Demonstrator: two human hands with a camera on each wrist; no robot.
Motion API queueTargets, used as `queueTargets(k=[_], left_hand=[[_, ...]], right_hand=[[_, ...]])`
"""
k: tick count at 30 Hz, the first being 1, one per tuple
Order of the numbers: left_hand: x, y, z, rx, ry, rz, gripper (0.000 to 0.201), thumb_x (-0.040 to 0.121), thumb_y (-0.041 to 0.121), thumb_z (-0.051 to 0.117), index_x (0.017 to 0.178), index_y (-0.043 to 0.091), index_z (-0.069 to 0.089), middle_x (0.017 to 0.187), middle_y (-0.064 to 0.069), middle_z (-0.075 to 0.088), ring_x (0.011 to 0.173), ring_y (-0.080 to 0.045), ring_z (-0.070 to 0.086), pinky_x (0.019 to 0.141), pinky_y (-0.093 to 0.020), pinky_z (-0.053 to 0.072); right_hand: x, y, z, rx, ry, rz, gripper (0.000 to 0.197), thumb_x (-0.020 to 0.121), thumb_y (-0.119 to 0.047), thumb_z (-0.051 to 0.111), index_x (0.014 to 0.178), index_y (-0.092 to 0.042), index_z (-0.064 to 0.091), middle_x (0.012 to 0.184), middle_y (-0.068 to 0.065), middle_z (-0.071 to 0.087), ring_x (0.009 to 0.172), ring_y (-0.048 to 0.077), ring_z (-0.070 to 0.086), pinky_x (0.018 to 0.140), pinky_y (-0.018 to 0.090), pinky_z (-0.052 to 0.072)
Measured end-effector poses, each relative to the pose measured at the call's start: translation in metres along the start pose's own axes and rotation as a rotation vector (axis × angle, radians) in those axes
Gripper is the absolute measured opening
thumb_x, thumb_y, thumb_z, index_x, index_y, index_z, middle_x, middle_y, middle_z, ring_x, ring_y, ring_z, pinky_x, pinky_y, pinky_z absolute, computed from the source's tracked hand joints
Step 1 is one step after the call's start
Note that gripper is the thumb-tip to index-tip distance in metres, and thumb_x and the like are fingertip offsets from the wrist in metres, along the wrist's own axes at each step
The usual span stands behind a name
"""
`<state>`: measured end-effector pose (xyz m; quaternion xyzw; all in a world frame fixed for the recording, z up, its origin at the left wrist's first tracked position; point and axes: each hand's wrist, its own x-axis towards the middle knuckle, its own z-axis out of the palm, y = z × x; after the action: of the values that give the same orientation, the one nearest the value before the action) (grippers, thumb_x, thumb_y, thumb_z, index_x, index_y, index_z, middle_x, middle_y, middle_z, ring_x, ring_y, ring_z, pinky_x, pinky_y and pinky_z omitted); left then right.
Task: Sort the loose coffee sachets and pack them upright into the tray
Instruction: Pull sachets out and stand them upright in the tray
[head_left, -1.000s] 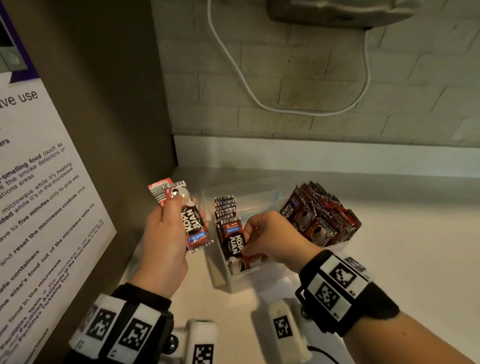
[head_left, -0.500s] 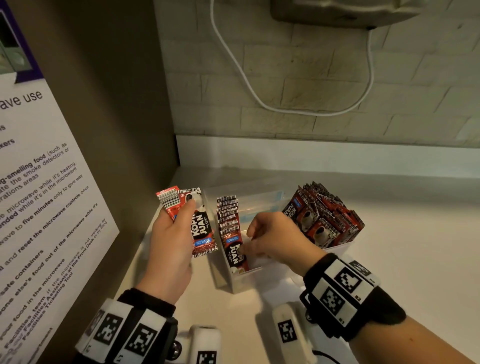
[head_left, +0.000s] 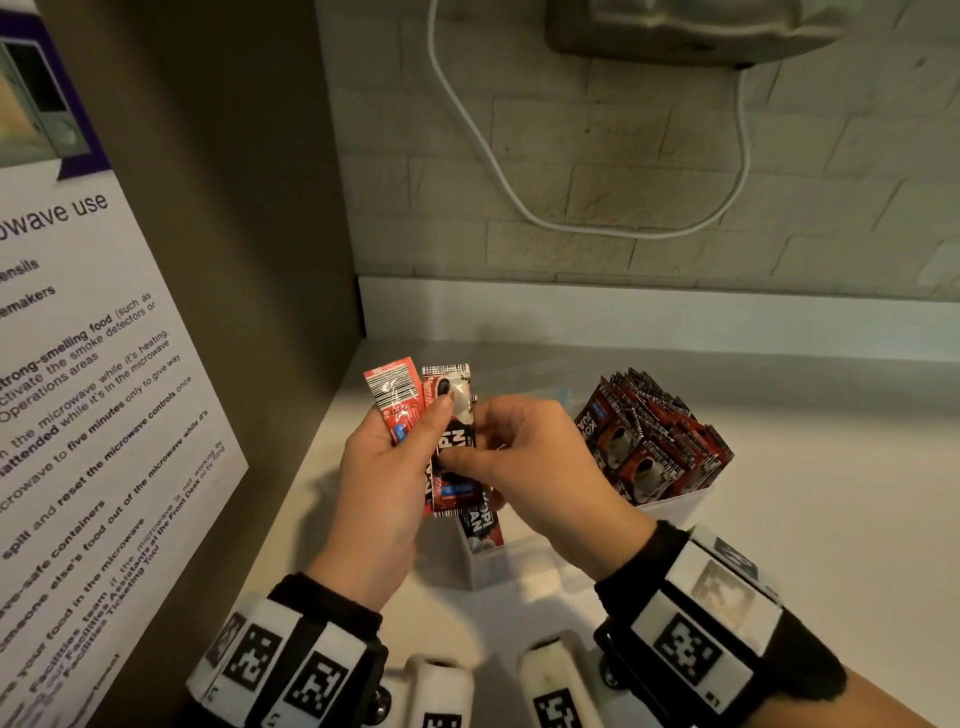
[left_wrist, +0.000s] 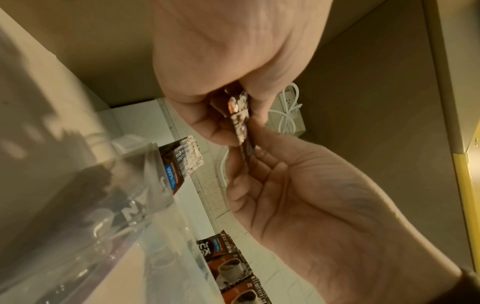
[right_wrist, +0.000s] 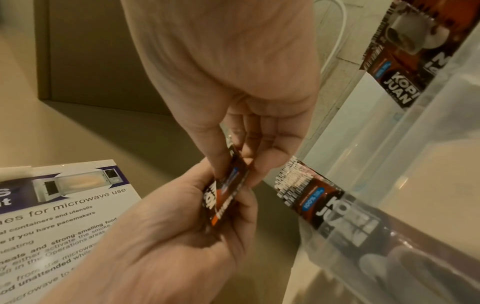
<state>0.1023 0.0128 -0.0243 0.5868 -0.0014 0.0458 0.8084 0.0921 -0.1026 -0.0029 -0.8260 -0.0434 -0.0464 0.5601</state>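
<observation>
White bench (head_left: 779, 545) carries clear plastic tray (head_left: 670, 506), right compartment packed with upright red-black coffee sachets (head_left: 654, 441), left compartment with a few more (head_left: 483, 525). Left hand (head_left: 384, 483) above the tray's left end, grip closed around a small fan of loose red-black sachets (head_left: 449, 441), thumb on top. Right hand (head_left: 540, 467) touching it, grip pinching front sachet's right edge.
</observation>
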Motion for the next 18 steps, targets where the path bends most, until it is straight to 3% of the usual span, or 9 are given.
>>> queueTargets(k=[1,4,8,10,14,16,18], left_hand=[[0.0,0.0,0.0,-0.004,-0.004,-0.001,0.02,0.089,0.026,0.062,0.104,0.015,0.069,0.097,-0.009,0.075,0.088,-0.025,0.072,0.073,-0.038,0.058],[0.002,0.002,-0.003,-0.02,0.004,0.004,0.022,0.093,0.031,0.056,0.104,0.016,0.068,0.093,-0.007,0.076,0.079,-0.019,0.072,0.066,-0.032,0.057],[0.007,0.009,-0.009,-0.003,0.025,-0.007,0.022,0.096,0.035,0.05,0.09,0.018,0.063,0.068,0.002,0.071,0.055,-0.01,0.066,0.051,-0.022,0.051],[0.008,0.012,-0.011,-0.009,0.024,-0.02,0.025,0.098,0.034,0.048,0.086,0.015,0.059,0.06,0.002,0.064,0.05,-0.013,0.063,0.046,-0.022,0.05],[0.006,0.013,-0.013,-0.039,0.025,-0.074,0.026,0.099,0.033,0.048,0.082,0.015,0.054,0.057,0.001,0.05,0.044,-0.013,0.05,0.045,-0.026,0.046],[0.007,0.012,-0.013,-0.003,0.039,-0.109,0.026,0.098,0.038,0.049,0.081,0.018,0.055,0.059,0.004,0.044,0.047,-0.011,0.043,0.048,-0.026,0.04],[0.008,0.012,-0.013,0.042,0.053,-0.152,0.033,0.097,0.047,0.045,0.083,0.019,0.056,0.058,0.006,0.038,0.046,-0.008,0.035,0.049,-0.025,0.033]], right_hand=[[0.0,0.0,-0.001,-0.005,-0.016,0.003,0.014,0.08,-0.014,0.074,0.089,-0.004,0.067,0.07,0.014,0.062,0.065,0.032,0.061,0.06,0.042,0.052],[-0.001,-0.003,-0.009,-0.041,-0.094,0.017,0.015,0.092,-0.011,0.06,0.104,-0.015,0.067,0.074,-0.002,0.063,0.066,0.019,0.062,0.061,0.034,0.052],[-0.002,-0.006,-0.028,-0.046,-0.164,0.054,0.028,0.095,-0.008,0.053,0.113,-0.027,0.065,0.079,-0.001,0.061,0.062,0.016,0.059,0.053,0.029,0.054],[0.0,-0.007,-0.037,-0.035,-0.065,0.016,0.03,0.089,-0.003,0.061,0.108,-0.025,0.067,0.082,0.004,0.062,0.058,0.013,0.059,0.053,0.029,0.053],[0.008,-0.007,-0.05,0.132,0.155,-0.026,0.028,0.072,0.006,0.076,0.084,-0.016,0.062,0.076,0.003,0.064,0.052,0.005,0.054,0.049,0.015,0.044],[0.012,-0.008,-0.054,0.117,0.163,-0.026,0.023,0.073,0.004,0.076,0.077,-0.015,0.063,0.072,0.003,0.067,0.055,0.006,0.057,0.053,0.017,0.047],[0.013,-0.008,-0.055,0.007,0.081,-0.015,0.014,0.079,0.001,0.071,0.081,-0.012,0.067,0.072,0.004,0.068,0.058,0.008,0.056,0.054,0.02,0.048]])
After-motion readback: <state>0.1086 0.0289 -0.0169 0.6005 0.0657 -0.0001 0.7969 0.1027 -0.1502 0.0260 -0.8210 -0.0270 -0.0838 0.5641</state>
